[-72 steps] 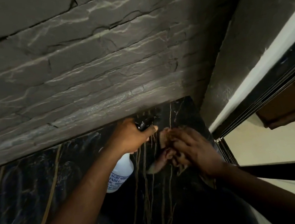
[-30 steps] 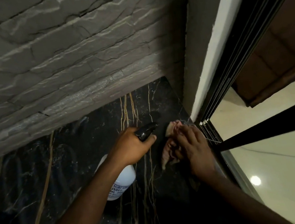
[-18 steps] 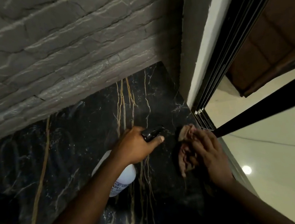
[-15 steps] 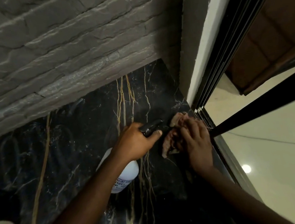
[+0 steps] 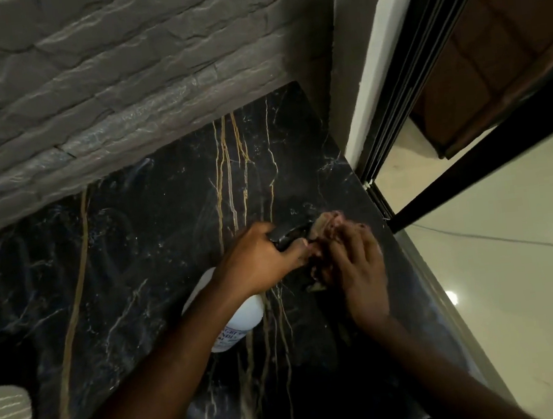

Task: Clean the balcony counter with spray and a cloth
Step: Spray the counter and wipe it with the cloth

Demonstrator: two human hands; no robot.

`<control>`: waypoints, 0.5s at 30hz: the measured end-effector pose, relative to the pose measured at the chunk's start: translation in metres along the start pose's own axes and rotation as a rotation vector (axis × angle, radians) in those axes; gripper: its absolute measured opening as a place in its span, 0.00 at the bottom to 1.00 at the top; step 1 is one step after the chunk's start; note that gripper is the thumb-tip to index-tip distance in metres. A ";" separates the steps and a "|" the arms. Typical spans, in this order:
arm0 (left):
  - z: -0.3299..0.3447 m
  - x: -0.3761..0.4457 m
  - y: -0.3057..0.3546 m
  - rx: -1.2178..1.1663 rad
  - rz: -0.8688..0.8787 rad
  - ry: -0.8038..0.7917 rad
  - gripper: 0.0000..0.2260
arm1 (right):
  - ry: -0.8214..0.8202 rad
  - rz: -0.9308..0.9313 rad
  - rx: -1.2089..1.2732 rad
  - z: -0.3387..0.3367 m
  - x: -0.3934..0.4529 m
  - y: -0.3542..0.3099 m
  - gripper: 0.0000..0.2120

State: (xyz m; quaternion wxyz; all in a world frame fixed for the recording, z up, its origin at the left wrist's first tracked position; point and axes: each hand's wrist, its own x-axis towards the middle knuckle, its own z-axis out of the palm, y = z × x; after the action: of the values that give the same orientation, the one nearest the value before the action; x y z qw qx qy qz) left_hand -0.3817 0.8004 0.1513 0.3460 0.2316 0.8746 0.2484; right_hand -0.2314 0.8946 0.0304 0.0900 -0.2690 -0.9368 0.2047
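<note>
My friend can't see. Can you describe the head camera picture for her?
A person's right hand presses a crumpled pinkish cloth onto a black marble counter with gold veins, near its right edge. Their left hand grips a white plastic spray bottle with a black trigger. Grey stone wall behind.

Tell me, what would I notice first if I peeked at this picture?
Two hands meet in the middle, above a shiny black marble counter with golden veins. The left hand grips a white spray bottle by its black trigger head, and the right hand presses a crumpled pinkish cloth near the counter's right edge. Behind them rises a rough grey stone wall.
</note>
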 end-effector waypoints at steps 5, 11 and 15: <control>0.015 -0.009 -0.001 0.059 0.033 -0.039 0.14 | -0.113 -0.493 0.019 -0.008 -0.079 0.007 0.22; 0.016 -0.031 0.001 0.082 0.080 -0.049 0.16 | 0.019 -0.009 -0.007 -0.041 -0.068 0.067 0.24; 0.030 -0.047 0.005 0.036 0.060 -0.030 0.10 | 0.021 -0.071 0.052 -0.005 -0.090 -0.001 0.23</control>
State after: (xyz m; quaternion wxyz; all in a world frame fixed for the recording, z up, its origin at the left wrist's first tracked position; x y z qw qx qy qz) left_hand -0.3284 0.7855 0.1583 0.3472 0.2676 0.8664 0.2393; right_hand -0.1549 0.8472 0.0302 0.1142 -0.2353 -0.9392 0.2227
